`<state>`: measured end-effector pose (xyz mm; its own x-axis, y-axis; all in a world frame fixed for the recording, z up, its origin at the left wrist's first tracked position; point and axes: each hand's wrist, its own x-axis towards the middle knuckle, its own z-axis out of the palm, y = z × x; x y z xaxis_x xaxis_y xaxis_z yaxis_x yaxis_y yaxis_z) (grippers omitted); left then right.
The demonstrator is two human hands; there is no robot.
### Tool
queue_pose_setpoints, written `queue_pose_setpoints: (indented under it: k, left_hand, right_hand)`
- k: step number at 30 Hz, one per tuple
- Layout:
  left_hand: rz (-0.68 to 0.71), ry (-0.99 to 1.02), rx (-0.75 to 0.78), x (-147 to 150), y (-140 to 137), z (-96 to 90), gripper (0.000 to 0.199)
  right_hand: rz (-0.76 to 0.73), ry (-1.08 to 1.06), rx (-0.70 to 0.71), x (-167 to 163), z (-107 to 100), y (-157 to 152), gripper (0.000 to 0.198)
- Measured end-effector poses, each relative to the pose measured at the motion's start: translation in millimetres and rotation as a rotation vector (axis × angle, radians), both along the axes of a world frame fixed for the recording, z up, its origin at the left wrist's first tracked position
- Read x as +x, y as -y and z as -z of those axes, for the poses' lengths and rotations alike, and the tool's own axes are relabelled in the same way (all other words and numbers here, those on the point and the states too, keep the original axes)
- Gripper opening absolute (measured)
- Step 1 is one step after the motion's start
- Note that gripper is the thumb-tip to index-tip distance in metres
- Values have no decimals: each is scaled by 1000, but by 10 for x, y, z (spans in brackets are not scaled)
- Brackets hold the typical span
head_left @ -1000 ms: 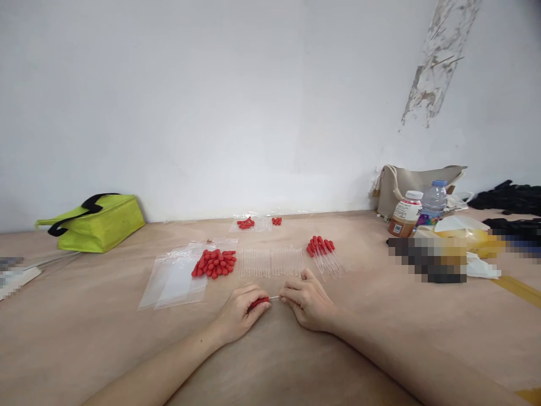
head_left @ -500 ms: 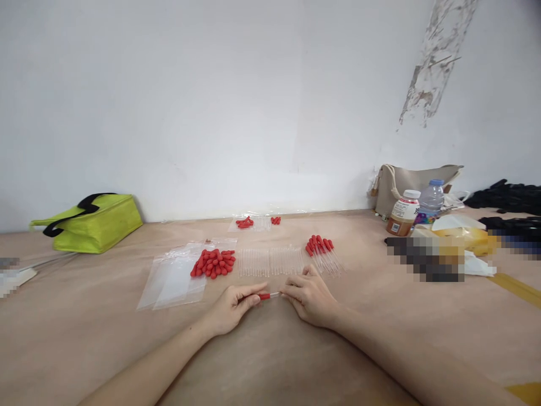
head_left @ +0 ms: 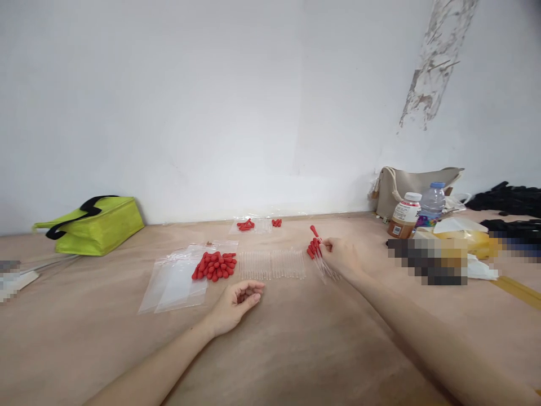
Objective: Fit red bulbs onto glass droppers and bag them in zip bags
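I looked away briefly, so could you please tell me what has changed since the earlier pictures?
The right hand has moved right and forward to the tube bundle, holding a red-bulbed tube; the left hand has let go of it. The red bulb pile, clear tubes and plastic bags stayed put.

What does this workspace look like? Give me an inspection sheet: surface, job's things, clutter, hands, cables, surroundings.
Surface: brown tabletop, faintly creased.
Job's things: heaped red bulbs beside flat clear bags; rows of clear tubes; bunched red-tipped tubes to their right.
Clutter: lime bag at left; brown drink bottle, clear bottle, beige bag and black items at right.
Hands: left hand half open, nothing seen in it; right hand at the red-tipped tubes, grip unclear.
Cables: thin cord near the lime bag.
Surroundings: white wall, peeling upper right.
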<state>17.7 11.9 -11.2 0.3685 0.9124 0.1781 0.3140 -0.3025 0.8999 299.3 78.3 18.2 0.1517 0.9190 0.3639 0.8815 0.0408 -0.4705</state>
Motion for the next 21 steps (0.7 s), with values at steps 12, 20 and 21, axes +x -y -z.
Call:
queue_pose_setpoints:
  k: [12,20,21]
  left_hand:
    - [8,-88,-29,10,24,-39,27]
    - [23,-107,-2,-6,3,5,27]
    - [25,-107,-3,-6,1,5,27]
  right_hand:
    - [95,168,1,57,285,-66,29]
    - [40,182,53,-7,336,-75,29]
    - [33,181,53,-17,337,-70,29]
